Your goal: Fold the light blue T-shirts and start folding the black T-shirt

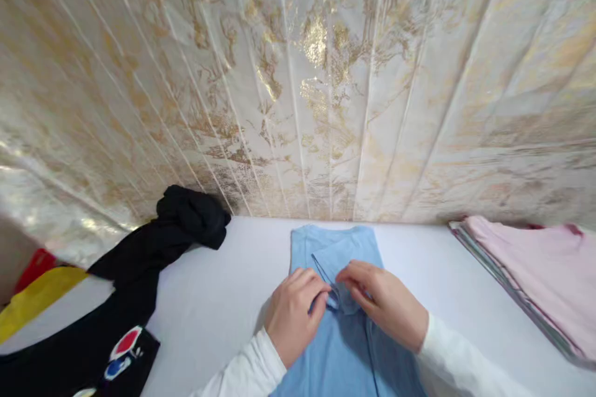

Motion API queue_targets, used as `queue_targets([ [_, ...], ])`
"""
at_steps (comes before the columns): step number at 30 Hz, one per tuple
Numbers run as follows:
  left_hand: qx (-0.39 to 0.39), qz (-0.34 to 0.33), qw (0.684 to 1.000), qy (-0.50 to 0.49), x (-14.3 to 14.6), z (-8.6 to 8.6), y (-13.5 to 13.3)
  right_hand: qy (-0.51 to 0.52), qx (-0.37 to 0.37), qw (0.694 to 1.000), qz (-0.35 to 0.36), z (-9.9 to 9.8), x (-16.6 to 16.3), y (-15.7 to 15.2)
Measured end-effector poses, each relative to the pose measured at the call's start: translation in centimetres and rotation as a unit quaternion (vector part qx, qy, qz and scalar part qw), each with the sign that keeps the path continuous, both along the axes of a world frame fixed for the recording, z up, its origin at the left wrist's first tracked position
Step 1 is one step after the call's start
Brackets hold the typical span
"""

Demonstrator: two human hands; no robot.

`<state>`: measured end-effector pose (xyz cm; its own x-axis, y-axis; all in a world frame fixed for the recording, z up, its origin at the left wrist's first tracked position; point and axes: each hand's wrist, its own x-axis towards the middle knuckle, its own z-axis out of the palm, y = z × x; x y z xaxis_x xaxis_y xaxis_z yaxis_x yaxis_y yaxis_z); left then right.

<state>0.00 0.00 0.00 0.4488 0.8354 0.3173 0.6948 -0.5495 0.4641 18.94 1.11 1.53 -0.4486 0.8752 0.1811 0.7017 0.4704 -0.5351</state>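
Observation:
A light blue garment (344, 341) lies in a long narrow fold on the white table (218, 298), reaching back to the wall. My left hand (295, 310) and my right hand (379, 301) rest on its middle, side by side. Both pinch a small folded flap of the blue cloth between their fingertips. White sleeves cover both my wrists.
A black garment (139, 273) with a red, white and blue print sprawls on the left, beside yellow cloth (35, 298) and red cloth (35, 265). A stack of folded clothes, pink on top (544, 273), sits at the right. A gold-patterned wall (298, 80) backs the table.

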Motion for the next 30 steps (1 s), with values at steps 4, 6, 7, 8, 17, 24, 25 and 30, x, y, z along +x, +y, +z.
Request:
queue_targets([
  [4, 0.027, 0.028, 0.998, 0.049, 0.4, -0.3, 2.1, -0.021, 0.077, 0.997, -0.021, -1.9, 1.3, 1.6],
  [6, 0.027, 0.026, 0.994, 0.105, 0.7, -1.0, 3.1, -0.07, 0.111, 0.991, -0.036, -3.3, 1.7, 2.1],
  [7, 0.023, 0.021, 0.991, 0.131, 0.8, -1.4, 3.6, -0.098, 0.12, 0.987, -0.044, -4.0, 1.9, 2.3],
  [8, 0.02, 0.016, 0.988, 0.153, 0.9, -1.7, 4.0, -0.123, 0.123, 0.983, -0.051, -4.6, 2.0, 2.4],
  [17, 0.024, 0.009, 0.983, 0.183, 0.7, -2.3, 5.3, -0.161, 0.119, 0.977, -0.068, -5.8, 3.1, 3.1],
  [24, 0.049, -0.052, 0.982, 0.176, 0.6, -0.9, 3.6, -0.101, 0.119, 0.984, -0.086, -5.7, 3.8, 2.4],
  [25, 0.051, -0.08, 0.98, 0.173, 0.7, -0.5, 3.0, -0.104, 0.126, 0.983, -0.085, -5.8, 4.0, 2.2],
  [30, 0.023, -0.187, 0.97, 0.156, 1.1, 0.3, 0.5, -0.12, 0.184, 0.971, -0.089, -6.9, 4.3, 0.1],
])
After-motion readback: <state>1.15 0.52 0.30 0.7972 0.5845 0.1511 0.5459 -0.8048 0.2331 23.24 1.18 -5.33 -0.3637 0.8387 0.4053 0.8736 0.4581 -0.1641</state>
